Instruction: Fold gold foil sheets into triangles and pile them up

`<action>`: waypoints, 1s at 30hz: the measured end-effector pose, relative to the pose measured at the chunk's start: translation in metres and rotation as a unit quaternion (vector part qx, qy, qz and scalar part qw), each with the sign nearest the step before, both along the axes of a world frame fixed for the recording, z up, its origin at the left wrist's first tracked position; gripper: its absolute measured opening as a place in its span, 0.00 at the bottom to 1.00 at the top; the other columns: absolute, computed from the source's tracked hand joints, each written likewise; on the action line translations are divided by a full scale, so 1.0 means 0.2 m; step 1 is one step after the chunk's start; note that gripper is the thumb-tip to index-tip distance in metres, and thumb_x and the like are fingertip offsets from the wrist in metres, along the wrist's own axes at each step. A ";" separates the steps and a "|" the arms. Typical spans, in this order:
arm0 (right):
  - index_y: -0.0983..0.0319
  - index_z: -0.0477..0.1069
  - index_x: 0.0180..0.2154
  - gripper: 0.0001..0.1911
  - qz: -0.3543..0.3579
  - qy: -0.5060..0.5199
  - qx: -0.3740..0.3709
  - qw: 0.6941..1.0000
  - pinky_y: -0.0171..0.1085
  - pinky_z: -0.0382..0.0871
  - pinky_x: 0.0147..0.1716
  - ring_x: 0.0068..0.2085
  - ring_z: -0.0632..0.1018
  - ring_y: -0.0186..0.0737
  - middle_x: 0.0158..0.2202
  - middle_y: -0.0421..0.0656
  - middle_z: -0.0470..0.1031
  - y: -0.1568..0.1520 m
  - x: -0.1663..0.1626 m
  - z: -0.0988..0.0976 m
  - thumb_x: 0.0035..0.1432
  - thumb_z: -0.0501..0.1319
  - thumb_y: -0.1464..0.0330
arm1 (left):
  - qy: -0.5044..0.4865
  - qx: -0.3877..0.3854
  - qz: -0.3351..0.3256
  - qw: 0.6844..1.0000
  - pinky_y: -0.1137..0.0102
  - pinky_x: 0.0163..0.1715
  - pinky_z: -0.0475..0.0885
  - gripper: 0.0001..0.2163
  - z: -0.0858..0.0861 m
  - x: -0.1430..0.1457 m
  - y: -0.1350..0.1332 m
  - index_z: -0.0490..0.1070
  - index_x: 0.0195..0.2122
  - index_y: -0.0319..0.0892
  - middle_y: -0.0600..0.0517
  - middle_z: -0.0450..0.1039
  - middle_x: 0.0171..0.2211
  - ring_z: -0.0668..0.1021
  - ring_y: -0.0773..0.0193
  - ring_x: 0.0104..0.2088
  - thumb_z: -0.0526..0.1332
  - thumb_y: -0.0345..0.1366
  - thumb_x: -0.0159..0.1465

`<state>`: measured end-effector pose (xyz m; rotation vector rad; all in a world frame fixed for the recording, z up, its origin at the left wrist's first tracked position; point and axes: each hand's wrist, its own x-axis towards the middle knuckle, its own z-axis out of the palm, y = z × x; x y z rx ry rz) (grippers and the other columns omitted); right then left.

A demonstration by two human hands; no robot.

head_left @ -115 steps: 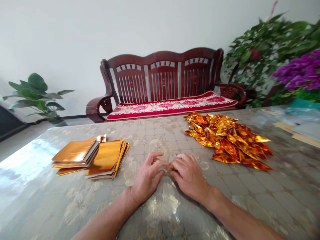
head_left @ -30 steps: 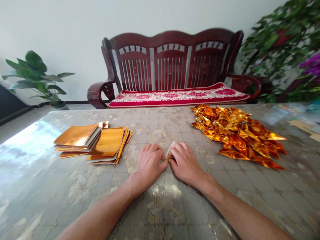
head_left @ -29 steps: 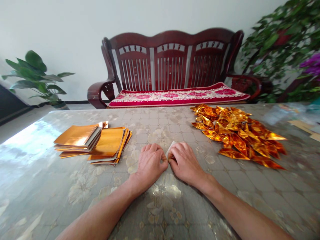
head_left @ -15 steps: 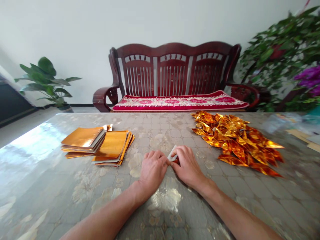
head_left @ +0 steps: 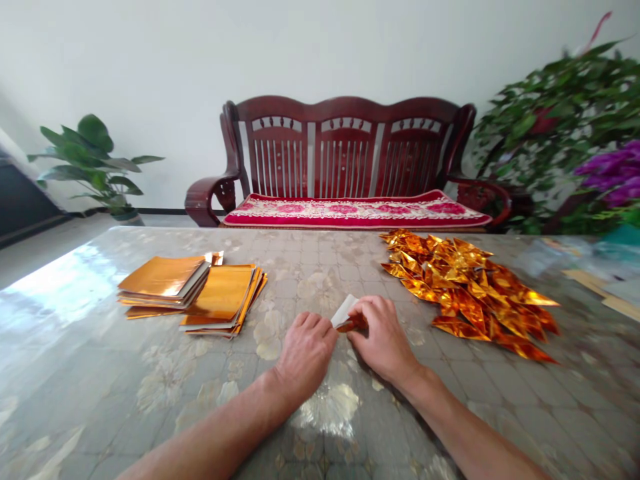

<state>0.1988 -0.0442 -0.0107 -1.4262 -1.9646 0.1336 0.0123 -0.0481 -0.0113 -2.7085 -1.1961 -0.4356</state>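
Note:
Between my two hands is a partly folded sheet of foil paper (head_left: 344, 312), its pale back facing up and a strip of orange foil showing underneath. My left hand (head_left: 307, 348) is closed at the sheet's left end, fingers curled down. My right hand (head_left: 383, 337) pinches the other end with thumb and fingers, leaving a small gap under the palm. Much of the sheet is hidden by the fingers. To the left lie two stacks of flat gold foil paper, a farther stack (head_left: 161, 275) and a nearer stack (head_left: 224, 293). Folded, pointed foil pieces (head_left: 463, 283) are heaped on the right.
The table (head_left: 240, 400) has a shiny, flower-patterned cover. Behind it stands a dark wooden bench (head_left: 343, 157) with a red and white seat cover (head_left: 350, 209). Clear plastic and cardboard strips (head_left: 595, 287) lie at the far right. Potted plants flank the bench.
My hands have moved slightly apart, and more of the sheet's pale back and orange foil shows between them. The whole view has shifted a little.

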 end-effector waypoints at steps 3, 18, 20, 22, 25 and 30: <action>0.58 0.70 0.33 0.10 -0.016 -0.029 -0.017 0.999 0.42 0.61 0.43 0.42 0.69 0.45 0.37 0.42 0.71 0.00 0.03 0.01 0.48 0.64 0.77 | 0.008 -0.008 0.000 1.000 0.60 0.40 0.66 0.03 0.01 0.00 0.00 0.72 0.35 0.43 0.51 0.72 0.34 0.72 0.56 0.38 0.60 0.29 0.65; 0.57 0.74 0.30 0.06 -0.026 -0.084 -0.066 0.994 0.40 0.60 0.40 0.40 0.70 0.43 0.34 0.40 0.75 0.01 0.04 0.01 0.60 0.64 0.65 | 0.010 -0.069 -0.013 0.997 0.61 0.43 0.67 0.05 0.03 -0.03 0.00 0.71 0.41 0.43 0.50 0.73 0.38 0.73 0.57 0.40 0.57 0.29 0.68; 0.57 0.74 0.30 0.06 -0.031 -0.089 -0.070 0.993 0.40 0.60 0.40 0.40 0.70 0.43 0.34 0.40 0.75 0.02 0.03 0.01 0.60 0.64 0.64 | 0.008 -0.076 -0.016 0.997 0.62 0.43 0.67 0.06 0.04 -0.03 0.00 0.71 0.42 0.43 0.50 0.73 0.38 0.73 0.57 0.40 0.56 0.29 0.68; 0.57 0.73 0.30 0.07 -0.038 -0.094 -0.077 0.992 0.40 0.59 0.40 0.40 0.70 0.43 0.34 0.40 0.75 0.02 0.03 0.01 0.60 0.64 0.64 | 0.008 -0.077 -0.018 0.997 0.62 0.44 0.67 0.06 0.04 -0.03 0.00 0.71 0.43 0.43 0.51 0.73 0.39 0.73 0.57 0.41 0.56 0.29 0.69; 0.57 0.72 0.29 0.07 -0.042 -0.101 -0.082 0.991 0.40 0.58 0.39 0.40 0.70 0.43 0.34 0.40 0.75 0.02 0.02 0.01 0.60 0.64 0.64 | 0.013 -0.077 -0.023 0.997 0.61 0.44 0.67 0.06 0.04 -0.03 0.00 0.71 0.43 0.43 0.51 0.73 0.38 0.73 0.57 0.41 0.56 0.30 0.69; 0.58 0.69 0.28 0.09 -0.039 -0.119 -0.083 0.989 0.40 0.57 0.38 0.39 0.69 0.43 0.33 0.40 0.74 0.03 0.02 0.01 0.61 0.63 0.65 | 0.031 -0.068 -0.029 0.997 0.61 0.43 0.68 0.06 0.05 -0.03 0.00 0.71 0.44 0.43 0.50 0.72 0.39 0.73 0.56 0.40 0.57 0.31 0.69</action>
